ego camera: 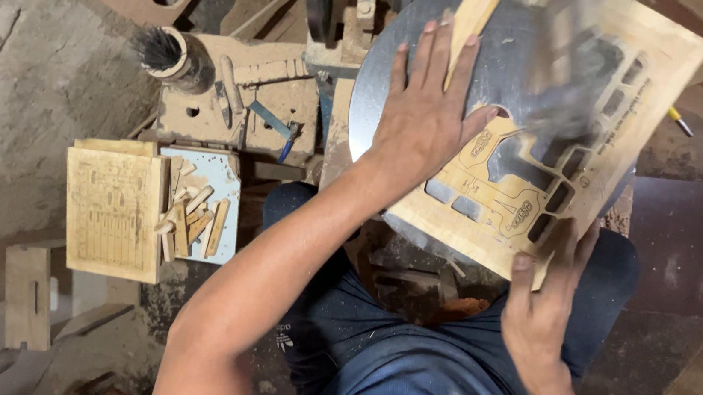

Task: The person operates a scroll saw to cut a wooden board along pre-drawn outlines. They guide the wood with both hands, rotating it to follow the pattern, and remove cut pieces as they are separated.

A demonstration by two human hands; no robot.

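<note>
Dusty workshop floor (28, 80), wood scraps around. Person sat before round metal disc (433, 68). Left hand (424, 114) lay flat, fingers spread, pinning one wooden strip (472, 16) to disc — grip released, pressing only. Right hand (543, 306) clenched lower edge of one laser-cut plywood sheet (545, 147), steadying it over disc. Second cut sheet (114, 209) lay left, small wooden pieces (190, 221) heaped beside.
</note>
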